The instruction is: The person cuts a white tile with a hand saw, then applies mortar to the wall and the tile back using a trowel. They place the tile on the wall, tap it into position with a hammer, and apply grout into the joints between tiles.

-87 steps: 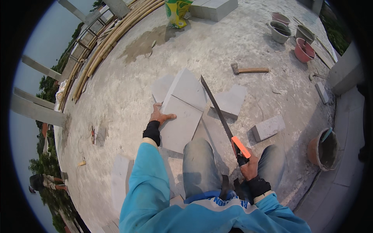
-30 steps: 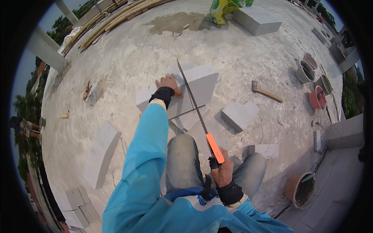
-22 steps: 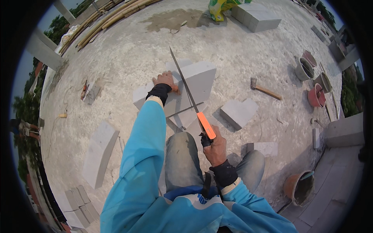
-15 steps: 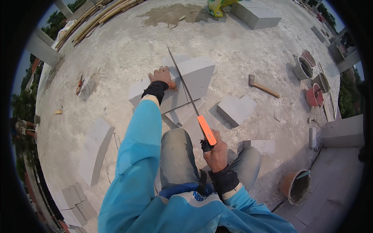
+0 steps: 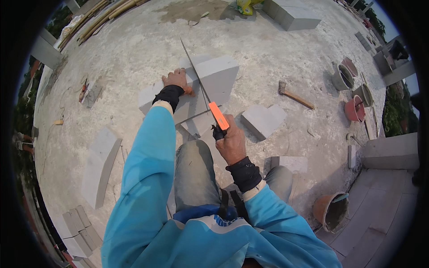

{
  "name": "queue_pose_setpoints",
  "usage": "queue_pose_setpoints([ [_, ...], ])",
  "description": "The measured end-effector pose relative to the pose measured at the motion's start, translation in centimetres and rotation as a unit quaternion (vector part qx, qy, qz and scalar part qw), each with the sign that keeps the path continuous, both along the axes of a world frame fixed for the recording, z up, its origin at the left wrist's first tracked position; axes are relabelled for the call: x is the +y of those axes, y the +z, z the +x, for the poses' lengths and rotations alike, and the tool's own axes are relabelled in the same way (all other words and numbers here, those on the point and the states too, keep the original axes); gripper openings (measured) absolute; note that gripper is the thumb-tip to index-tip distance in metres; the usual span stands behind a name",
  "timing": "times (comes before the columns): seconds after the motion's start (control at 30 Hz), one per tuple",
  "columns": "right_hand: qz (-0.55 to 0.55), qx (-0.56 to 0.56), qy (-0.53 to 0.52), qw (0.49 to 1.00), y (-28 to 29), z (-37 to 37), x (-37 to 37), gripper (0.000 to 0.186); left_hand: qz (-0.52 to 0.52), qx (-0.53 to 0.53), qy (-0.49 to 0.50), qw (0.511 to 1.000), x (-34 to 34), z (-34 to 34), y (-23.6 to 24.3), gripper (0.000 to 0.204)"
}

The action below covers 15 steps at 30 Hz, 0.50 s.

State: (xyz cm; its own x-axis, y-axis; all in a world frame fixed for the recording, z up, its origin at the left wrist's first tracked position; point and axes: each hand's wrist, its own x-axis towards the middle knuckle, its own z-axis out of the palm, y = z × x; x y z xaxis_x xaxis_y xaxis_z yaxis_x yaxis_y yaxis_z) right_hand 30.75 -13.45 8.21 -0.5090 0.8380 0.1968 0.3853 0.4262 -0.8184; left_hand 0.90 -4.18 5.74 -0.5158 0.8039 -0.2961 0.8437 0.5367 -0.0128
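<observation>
A large pale grey block (image 5: 214,80) lies flat on the concrete roof in front of my knees. My left hand (image 5: 175,80) presses down on its left part, fingers spread. My right hand (image 5: 231,139) grips the orange-and-black handle of a long hand saw (image 5: 202,87). The saw's blade runs away from me across the block, just right of my left hand. Smaller cut pieces (image 5: 201,123) lie at the near edge of the block.
A loose block piece (image 5: 263,119) and a hammer (image 5: 292,94) lie to the right. Several buckets (image 5: 355,107) stand at the right, another (image 5: 330,212) near my right knee. Flat blocks (image 5: 100,163) lie left, a big block (image 5: 290,13) and poles (image 5: 105,15) far off.
The view has shifted as I leaned over the block. The saw has moved back and forth across the block in my right hand; my left hand stays pressed on the block.
</observation>
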Motion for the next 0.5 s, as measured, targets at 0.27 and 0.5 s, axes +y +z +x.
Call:
queue_pose_setpoints([
  [0.27, -0.01, -0.006, -0.038, 0.999, 2.3, 8.9, -8.4, 0.038, -0.012, 0.001, 0.016, 1.0, 0.2, 0.0, 0.5, 0.123],
  [0.5, 0.026, 0.007, -0.006, 1.0, 1.8, -2.7, 2.7, 0.033, 0.014, 0.03, 0.006, 0.999, -0.9, 1.2, 0.4, 0.121],
])
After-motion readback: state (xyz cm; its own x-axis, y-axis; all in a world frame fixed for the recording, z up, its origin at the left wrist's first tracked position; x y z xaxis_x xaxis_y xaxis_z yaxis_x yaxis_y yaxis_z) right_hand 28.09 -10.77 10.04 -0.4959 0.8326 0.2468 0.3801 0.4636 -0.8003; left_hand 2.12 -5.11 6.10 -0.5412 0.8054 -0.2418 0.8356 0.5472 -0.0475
